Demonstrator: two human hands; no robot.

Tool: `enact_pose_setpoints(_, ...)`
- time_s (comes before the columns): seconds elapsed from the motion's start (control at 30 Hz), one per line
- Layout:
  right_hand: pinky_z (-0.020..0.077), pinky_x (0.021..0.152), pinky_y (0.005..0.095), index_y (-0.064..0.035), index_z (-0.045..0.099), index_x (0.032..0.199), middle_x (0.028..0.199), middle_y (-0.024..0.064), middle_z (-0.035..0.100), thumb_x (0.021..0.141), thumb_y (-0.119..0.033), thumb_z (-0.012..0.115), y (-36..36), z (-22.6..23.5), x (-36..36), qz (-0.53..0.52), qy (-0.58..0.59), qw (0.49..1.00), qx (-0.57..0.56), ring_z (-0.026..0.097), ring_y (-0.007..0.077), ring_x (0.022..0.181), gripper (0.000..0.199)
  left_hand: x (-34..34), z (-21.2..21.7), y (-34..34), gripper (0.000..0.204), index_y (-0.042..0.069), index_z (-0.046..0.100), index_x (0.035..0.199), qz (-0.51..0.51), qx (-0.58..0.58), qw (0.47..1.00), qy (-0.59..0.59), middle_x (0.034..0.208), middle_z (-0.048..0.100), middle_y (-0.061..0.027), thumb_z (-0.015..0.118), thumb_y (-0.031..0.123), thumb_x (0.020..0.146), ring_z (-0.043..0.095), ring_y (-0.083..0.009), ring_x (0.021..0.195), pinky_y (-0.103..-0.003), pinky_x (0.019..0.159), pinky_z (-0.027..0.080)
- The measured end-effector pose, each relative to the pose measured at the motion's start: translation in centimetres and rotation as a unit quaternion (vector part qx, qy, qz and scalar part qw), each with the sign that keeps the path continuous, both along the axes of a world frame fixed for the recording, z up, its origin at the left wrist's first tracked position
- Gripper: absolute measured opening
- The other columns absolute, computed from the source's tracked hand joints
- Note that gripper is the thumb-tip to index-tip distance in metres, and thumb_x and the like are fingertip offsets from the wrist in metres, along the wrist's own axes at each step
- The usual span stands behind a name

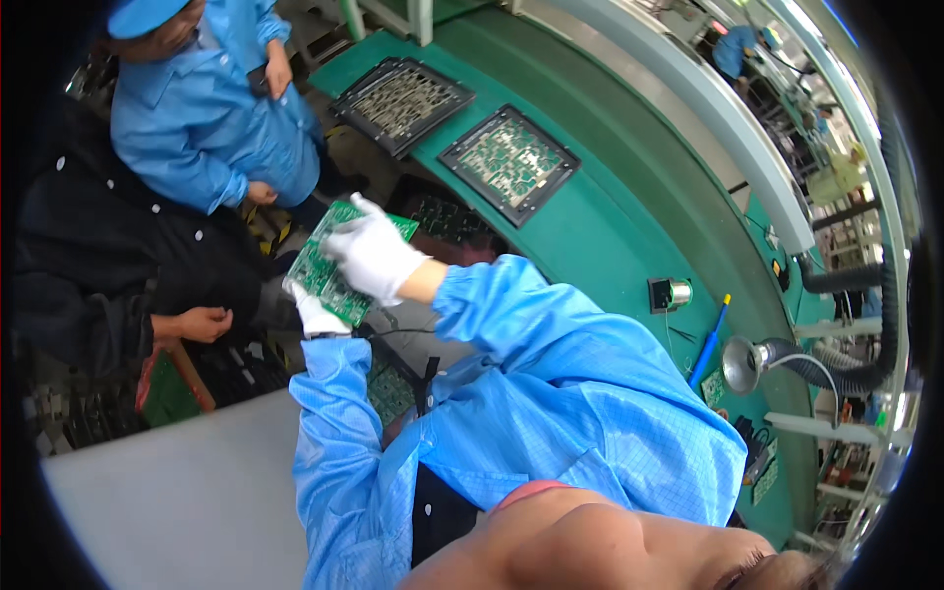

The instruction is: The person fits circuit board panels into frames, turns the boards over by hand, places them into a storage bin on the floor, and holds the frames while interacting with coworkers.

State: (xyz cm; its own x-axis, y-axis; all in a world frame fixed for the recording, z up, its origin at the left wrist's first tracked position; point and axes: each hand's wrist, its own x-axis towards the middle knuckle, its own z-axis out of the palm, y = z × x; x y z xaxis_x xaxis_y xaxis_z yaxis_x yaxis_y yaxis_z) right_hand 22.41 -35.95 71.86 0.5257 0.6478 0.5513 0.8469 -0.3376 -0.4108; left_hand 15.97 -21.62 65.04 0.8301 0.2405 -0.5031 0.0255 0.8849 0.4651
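A green circuit board (313,267) crowded with small parts is held up at a tilt in front of me, off the table. My left hand (317,313), in a white glove, grips its lower edge; some of those fingers are hidden behind the board. Over the board's face lies my gloved right hand (379,258). One of its fingers is stretched up toward the top edge, while the others reach across the parts, apart from one another. Nothing shows in the right hand, though its palm side is hidden.
Two black frames with boards, one (401,101) farther left and one (509,163), lie on the green bench (600,231). Rightward are a solder wire spool (670,294), a blue pen-shaped tool (710,339) and a metal extraction funnel (744,365). Two people stand close at left, one in blue (211,113).
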Motion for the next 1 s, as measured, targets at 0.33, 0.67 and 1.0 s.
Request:
enact_pose_setpoints(0.33, 0.0443, 0.102, 0.0401, 0.0045, 0.04, 0.141, 0.132, 0.0195, 0.055, 0.095, -0.054, 0.054, -12.1, -6.4, 1.6, -0.128, 0.656, 0.703, 0.242, 0.057, 0.0324, 0.116, 0.076, -1.2, 2.4, -1.9, 0.073, 0.012, 0.049, 0.137, 0.055, -0.021, 0.997, -0.042, 0.134, 0.056, -0.0118, 0.035, 0.069, 0.093, 0.057, -0.0339, 0.116, -0.052, 0.099, 0.047)
enact_pose_setpoints(0.67, 0.0532, 0.092, 0.0425, -0.0025, 0.044, 0.138, 0.124, 0.0189, 0.061, 0.099, -0.047, 0.046, -9.3, -2.8, 1.5, 0.164, 0.813, 0.492, 0.264, 0.065, 0.0299, 0.106, 0.059, -1.1, 5.7, -3.3, 0.067, 0.011, 0.048, 0.138, 0.025, -0.035, 0.997, -0.063, 0.133, 0.056, -0.0125, 0.037, 0.063, 0.096, 0.058, -0.0327, 0.116, -0.051, 0.098, 0.049)
enact_pose_setpoints(1.0, 0.0542, 0.092, 0.0465, 0.0065, 0.04, 0.136, 0.122, 0.0242, 0.06, 0.099, -0.042, 0.05, -13.2, -2.0, 3.9, 0.124, 0.786, 0.517, 0.316, 0.064, 0.0375, 0.107, 0.061, -1.7, 8.5, -4.2, 0.066, 0.003, 0.05, 0.135, -0.055, 0.507, 0.822, 0.251, 0.107, 0.064, -0.0063, 0.05, 0.056, 0.095, 0.06, -0.0135, 0.081, -0.029, 0.071, 0.051)
